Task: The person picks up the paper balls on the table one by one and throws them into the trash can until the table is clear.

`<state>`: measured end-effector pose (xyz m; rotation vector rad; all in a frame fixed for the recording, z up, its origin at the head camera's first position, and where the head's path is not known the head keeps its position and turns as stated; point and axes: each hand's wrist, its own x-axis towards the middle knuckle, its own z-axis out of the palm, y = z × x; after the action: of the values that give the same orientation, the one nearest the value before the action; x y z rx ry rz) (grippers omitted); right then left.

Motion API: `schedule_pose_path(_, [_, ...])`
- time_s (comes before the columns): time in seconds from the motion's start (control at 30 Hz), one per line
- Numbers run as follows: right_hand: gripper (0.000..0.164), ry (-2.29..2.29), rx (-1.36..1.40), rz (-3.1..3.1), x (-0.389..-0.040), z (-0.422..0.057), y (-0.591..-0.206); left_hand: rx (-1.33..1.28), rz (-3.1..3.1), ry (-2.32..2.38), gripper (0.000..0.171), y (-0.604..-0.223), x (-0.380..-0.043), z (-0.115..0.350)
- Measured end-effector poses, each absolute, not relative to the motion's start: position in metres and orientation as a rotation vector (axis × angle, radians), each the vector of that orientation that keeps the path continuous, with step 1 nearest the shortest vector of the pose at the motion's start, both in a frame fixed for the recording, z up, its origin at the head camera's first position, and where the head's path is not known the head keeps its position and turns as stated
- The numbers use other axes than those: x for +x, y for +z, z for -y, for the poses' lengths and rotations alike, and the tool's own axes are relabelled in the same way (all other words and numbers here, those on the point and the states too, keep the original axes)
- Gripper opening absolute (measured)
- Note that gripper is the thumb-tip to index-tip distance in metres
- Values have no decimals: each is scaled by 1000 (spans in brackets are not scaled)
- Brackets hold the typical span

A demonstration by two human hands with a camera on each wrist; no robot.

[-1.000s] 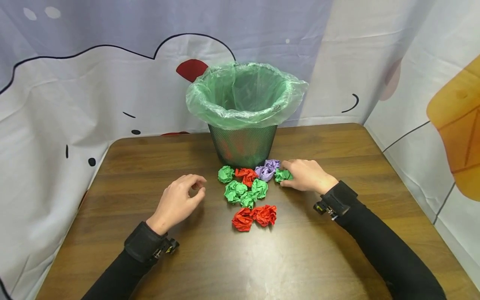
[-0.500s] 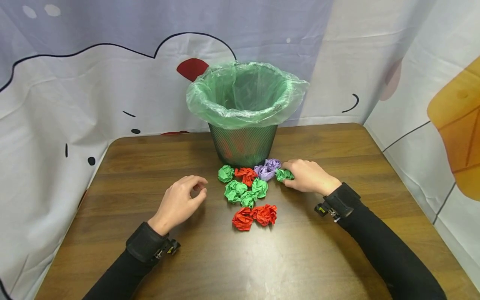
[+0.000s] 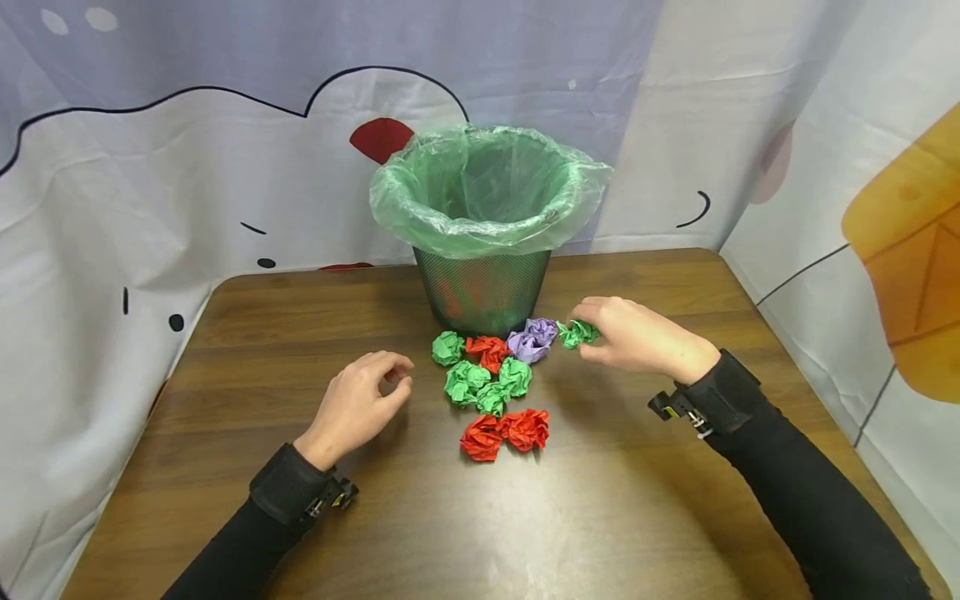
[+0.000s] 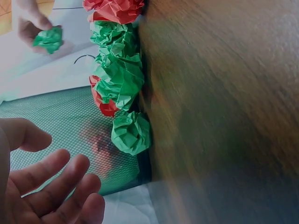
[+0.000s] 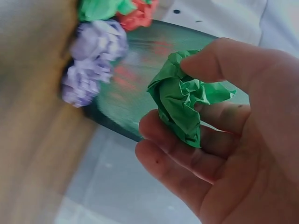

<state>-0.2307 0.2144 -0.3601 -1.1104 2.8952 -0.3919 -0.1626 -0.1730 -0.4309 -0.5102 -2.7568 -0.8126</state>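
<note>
Jutting from right grip [image 3: 637, 335]: green ball [image 5: 177, 102]

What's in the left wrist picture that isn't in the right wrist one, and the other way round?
Only the left wrist view shows the left hand, fingers loosely bent and holding nothing.

Only the right wrist view shows the purple crumpled paper, next to the bin.

Both show the right hand gripping a green paper ball, plus the mesh bin, other green paper, red paper and the wooden table.
</note>
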Motion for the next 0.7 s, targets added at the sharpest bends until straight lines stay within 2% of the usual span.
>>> schedule_pose_path(0.4, [18,-404,-1250,-2919,-222,-215,-292,-514,2761,-808,16,-434,-163,171])
schedule_pose_path(0.7, [21,-316,-1337,-2984,-228,-218,-234,-521,2769,-819,16,-435,-162,170])
